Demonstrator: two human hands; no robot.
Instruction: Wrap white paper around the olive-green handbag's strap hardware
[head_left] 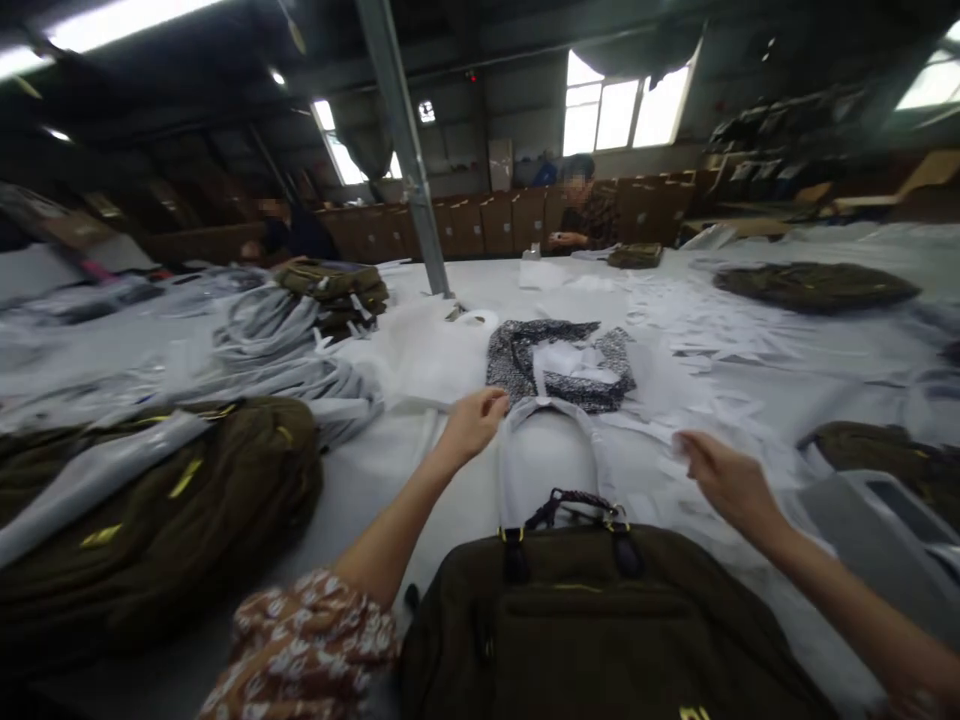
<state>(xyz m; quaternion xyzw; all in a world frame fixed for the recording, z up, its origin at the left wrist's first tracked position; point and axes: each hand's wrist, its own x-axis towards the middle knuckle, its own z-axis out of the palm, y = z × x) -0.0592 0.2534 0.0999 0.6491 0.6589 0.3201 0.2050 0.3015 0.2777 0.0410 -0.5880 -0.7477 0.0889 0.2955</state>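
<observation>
A dark olive bag [600,630] lies right in front of me on the white table [420,480]. Its handles are wrapped in pale protective sleeves [510,470] that loop away from me. My left hand [474,422] is closed in a pinch on the top left of that wrapped handle loop. My right hand [721,478] hovers to the right of the bag with fingers curled around a thin white paper strip [660,432]. Beyond the handle lies a speckled black-and-white piece [559,362] with white paper on it.
More olive bags [150,520] and grey plastic wraps [277,350] pile at my left. White paper scraps [705,320] litter the table's right, near another olive bag [814,285]. A grey tray [885,520] sits at right. A steel post [409,150] rises mid-table. Two people sit at the far side.
</observation>
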